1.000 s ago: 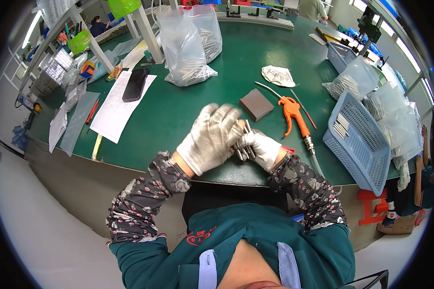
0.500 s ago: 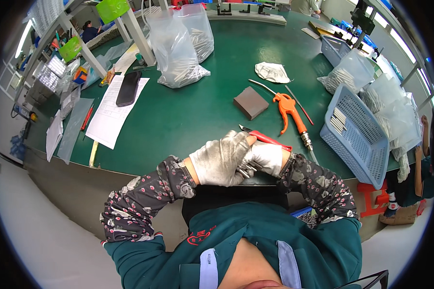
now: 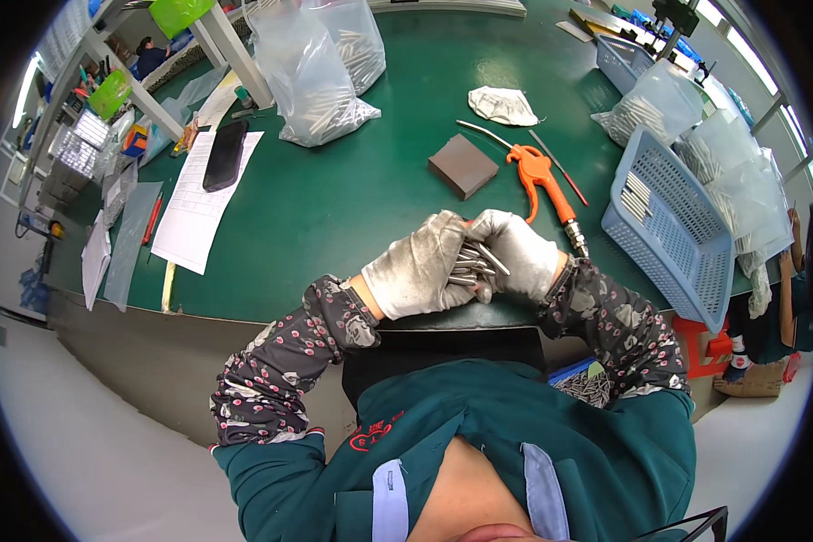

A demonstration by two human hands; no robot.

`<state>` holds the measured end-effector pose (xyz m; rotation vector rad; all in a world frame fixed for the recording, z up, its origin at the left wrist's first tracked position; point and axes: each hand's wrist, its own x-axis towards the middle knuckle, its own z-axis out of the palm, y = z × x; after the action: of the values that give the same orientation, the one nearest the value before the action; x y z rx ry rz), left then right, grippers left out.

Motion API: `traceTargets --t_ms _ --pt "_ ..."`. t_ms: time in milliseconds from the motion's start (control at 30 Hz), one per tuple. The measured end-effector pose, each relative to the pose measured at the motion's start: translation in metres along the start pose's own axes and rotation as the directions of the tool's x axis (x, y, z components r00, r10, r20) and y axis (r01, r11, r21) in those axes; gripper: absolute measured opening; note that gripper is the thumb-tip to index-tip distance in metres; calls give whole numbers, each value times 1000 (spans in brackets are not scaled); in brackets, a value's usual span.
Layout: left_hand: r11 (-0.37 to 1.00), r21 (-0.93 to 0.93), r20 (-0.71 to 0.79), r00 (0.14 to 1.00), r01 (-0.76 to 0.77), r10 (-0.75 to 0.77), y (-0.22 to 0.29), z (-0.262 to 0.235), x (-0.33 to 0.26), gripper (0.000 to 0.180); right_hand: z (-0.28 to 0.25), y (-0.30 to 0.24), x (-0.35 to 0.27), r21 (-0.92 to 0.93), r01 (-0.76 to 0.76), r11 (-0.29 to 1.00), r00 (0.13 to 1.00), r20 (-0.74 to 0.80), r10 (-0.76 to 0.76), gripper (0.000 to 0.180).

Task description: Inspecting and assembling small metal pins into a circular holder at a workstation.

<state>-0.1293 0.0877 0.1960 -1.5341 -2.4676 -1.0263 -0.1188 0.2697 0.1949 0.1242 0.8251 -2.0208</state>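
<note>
Both my hands wear whitish work gloves with bare fingertips, and they meet just above the bench's near edge. A bunch of short silvery metal rods (image 3: 472, 264) sits between them. My left hand (image 3: 415, 269) curls around the bunch from one side. Against the other side, my right hand (image 3: 522, 255) is closed on the rods too, with one rod slanting out toward it. Beyond the hands lie a dark brown block (image 3: 463, 167) and an orange air blow gun (image 3: 535, 176). The red-handled tool is almost wholly hidden behind my gloves.
A blue perforated basket (image 3: 668, 226) holding several rods stands at the right, beside plastic bags of rods (image 3: 732, 181). More bagged rods (image 3: 321, 113) stand at the far left. Paper sheets (image 3: 194, 212) and a black phone (image 3: 226, 156) lie left. A blue box of metal parts (image 3: 583, 381) is below the bench edge.
My hands have turned and drawn slightly apart, so the rod bunch now shows between them. The right hand has come up over the red-handled tool. The whole view has shifted slightly.
</note>
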Motion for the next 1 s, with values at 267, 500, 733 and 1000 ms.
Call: traceTargets --t_ms 267,500,733,1000 --pt "961 -262 51 993 -93 110 -11 1 -7 75 22 6 6 96 -45 994 978 -198 64 55" --pt "983 -163 80 994 83 -71 -14 16 -1 62 8 -1 11 -58 -65 996 972 -229 50 45" --pt "731 -608 88 941 310 -326 -21 21 -3 52 24 -19 6 -371 -245 896 945 -298 135 51" --pt "887 -431 -93 970 165 -225 -29 26 -7 50 33 -26 -8 -595 -341 727 896 -440 61 55"
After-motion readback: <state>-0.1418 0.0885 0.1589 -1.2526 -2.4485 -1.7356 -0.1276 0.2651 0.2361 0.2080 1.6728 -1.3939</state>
